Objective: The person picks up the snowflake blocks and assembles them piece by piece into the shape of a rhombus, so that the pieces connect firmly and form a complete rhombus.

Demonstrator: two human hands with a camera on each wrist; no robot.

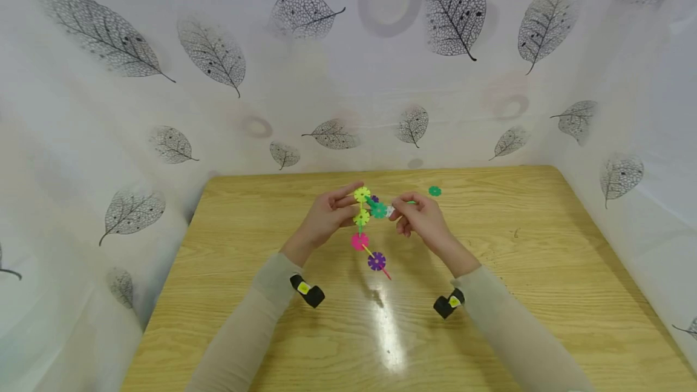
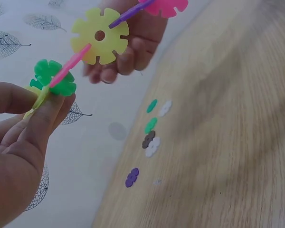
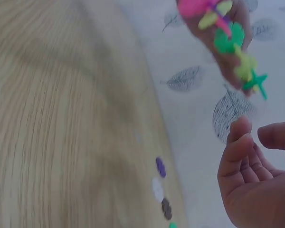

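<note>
My left hand (image 1: 325,215) holds up a chain of slotted, flower-shaped plastic discs by its upper end. In the left wrist view, the thumb and fingers pinch a yellow disc, with a green disc (image 2: 65,88) joined beside it. Farther along come pink, purple and yellow discs, the larger yellow disc (image 2: 96,52) facing the camera. In the head view the chain hangs down to a purple disc (image 1: 376,261) and a pink one seen edge-on. To the right of the chain is my right hand (image 1: 425,219), thumb apart from the bent fingers and nothing between them in the right wrist view.
Loose discs lie near the wooden table's far edge, among them a green disc (image 1: 434,190), a brown disc (image 2: 148,139) and a purple disc (image 2: 132,177). A white cloth (image 1: 348,77) printed with leaves rises behind the table and along both sides.
</note>
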